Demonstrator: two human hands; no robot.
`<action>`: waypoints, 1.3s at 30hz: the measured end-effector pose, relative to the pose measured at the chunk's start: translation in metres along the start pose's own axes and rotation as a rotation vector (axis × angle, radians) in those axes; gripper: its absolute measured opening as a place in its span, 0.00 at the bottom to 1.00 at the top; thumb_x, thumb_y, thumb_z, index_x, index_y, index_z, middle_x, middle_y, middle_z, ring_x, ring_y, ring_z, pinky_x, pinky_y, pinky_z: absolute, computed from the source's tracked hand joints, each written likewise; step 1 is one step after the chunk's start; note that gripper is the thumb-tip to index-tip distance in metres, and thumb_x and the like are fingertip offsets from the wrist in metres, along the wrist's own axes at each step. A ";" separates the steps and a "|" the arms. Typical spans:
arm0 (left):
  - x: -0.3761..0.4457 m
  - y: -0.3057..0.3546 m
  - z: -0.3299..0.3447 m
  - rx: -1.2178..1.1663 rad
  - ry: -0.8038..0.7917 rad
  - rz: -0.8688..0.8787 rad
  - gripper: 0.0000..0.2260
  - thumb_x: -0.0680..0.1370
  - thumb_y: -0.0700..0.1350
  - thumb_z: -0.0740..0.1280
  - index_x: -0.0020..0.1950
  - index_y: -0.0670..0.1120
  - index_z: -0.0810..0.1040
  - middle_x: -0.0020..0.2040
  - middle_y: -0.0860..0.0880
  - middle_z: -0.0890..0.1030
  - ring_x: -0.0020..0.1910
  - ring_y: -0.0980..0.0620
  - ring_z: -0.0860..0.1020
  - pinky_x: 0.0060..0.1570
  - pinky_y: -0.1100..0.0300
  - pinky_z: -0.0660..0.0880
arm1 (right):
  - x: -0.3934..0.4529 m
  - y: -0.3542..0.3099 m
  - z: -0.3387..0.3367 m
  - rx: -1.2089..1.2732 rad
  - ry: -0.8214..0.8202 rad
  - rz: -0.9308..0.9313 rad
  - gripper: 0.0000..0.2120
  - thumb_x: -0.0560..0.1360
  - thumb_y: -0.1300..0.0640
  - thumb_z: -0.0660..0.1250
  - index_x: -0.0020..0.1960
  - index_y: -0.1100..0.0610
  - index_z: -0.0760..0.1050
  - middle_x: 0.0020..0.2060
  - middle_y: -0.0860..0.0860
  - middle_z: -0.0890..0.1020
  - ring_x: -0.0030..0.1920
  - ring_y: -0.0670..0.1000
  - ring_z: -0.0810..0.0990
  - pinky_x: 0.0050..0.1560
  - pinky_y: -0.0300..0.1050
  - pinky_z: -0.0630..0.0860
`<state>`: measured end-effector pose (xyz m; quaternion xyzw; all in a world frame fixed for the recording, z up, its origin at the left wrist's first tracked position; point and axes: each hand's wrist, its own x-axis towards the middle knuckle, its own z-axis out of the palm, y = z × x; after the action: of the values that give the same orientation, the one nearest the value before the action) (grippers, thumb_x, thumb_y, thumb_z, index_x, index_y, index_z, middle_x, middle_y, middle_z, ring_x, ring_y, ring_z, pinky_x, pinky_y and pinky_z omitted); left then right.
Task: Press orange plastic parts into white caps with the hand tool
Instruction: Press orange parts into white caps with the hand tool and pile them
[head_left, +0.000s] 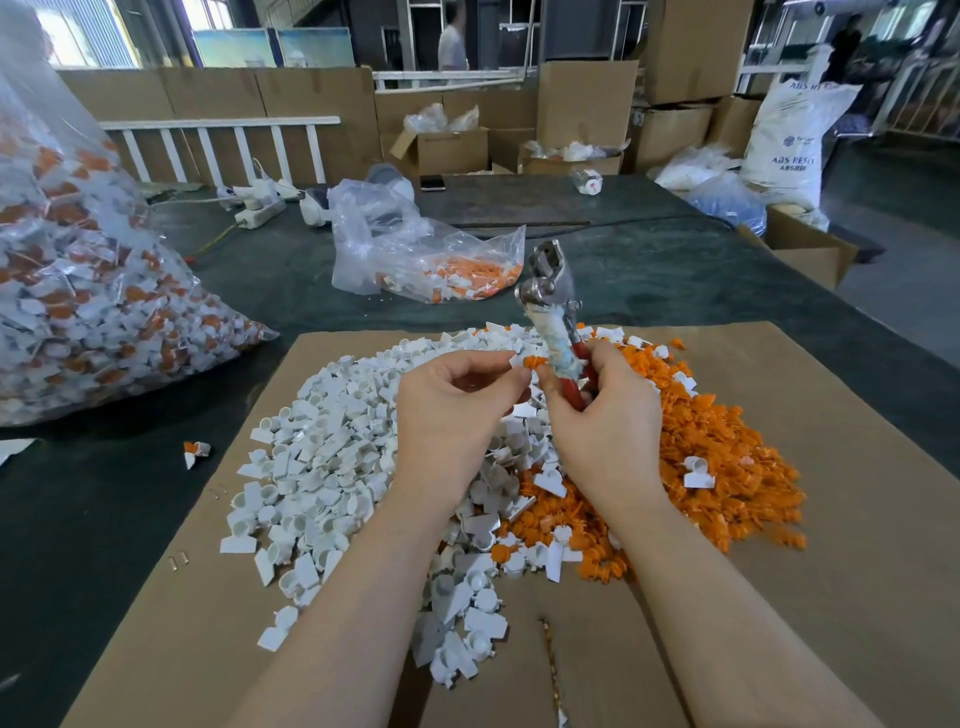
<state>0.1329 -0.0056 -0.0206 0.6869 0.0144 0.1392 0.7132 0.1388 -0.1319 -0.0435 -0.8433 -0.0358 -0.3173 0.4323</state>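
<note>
The left hand (457, 400) pinches a white cap (516, 360) with an orange plastic part (535, 362) at its fingertips, above the pile of white caps (322, 467) on the cardboard sheet (831, 597). The right hand (602, 410) curls round the red, cloth-wrapped handles of the metal hand tool (550, 296), head pointing up, while its forefinger touches the orange part. A heap of orange parts (727, 467) lies to the right of the white pile. On the dark counter (649, 270) lie a big clear bag of assembled pieces (93, 312) at left and a smaller open bag (431, 265) behind. A white sack (789, 140) at far right reads "ABS RESIN"; its other print is too small to read
</note>
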 end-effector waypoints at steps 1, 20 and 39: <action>0.000 0.000 0.000 0.007 0.008 0.006 0.05 0.71 0.39 0.77 0.46 0.46 0.86 0.37 0.49 0.86 0.40 0.50 0.85 0.43 0.60 0.82 | 0.000 0.000 0.000 -0.002 0.000 0.007 0.08 0.75 0.52 0.71 0.52 0.53 0.76 0.35 0.40 0.77 0.31 0.40 0.73 0.31 0.33 0.64; -0.004 -0.001 0.000 0.132 -0.009 0.158 0.10 0.71 0.37 0.76 0.42 0.54 0.84 0.37 0.59 0.85 0.38 0.61 0.83 0.40 0.70 0.78 | 0.002 -0.005 -0.002 0.090 -0.094 0.062 0.05 0.77 0.52 0.69 0.49 0.51 0.75 0.35 0.40 0.76 0.38 0.36 0.76 0.32 0.29 0.68; 0.006 -0.008 -0.010 -0.025 0.054 0.093 0.03 0.74 0.39 0.75 0.44 0.46 0.83 0.38 0.50 0.85 0.39 0.53 0.83 0.40 0.65 0.79 | 0.008 -0.009 -0.015 0.326 -0.380 0.159 0.05 0.76 0.58 0.70 0.48 0.48 0.79 0.38 0.50 0.82 0.39 0.51 0.80 0.42 0.48 0.78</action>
<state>0.1384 0.0052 -0.0276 0.6739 -0.0001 0.1910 0.7137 0.1346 -0.1390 -0.0265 -0.8072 -0.1006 -0.1082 0.5715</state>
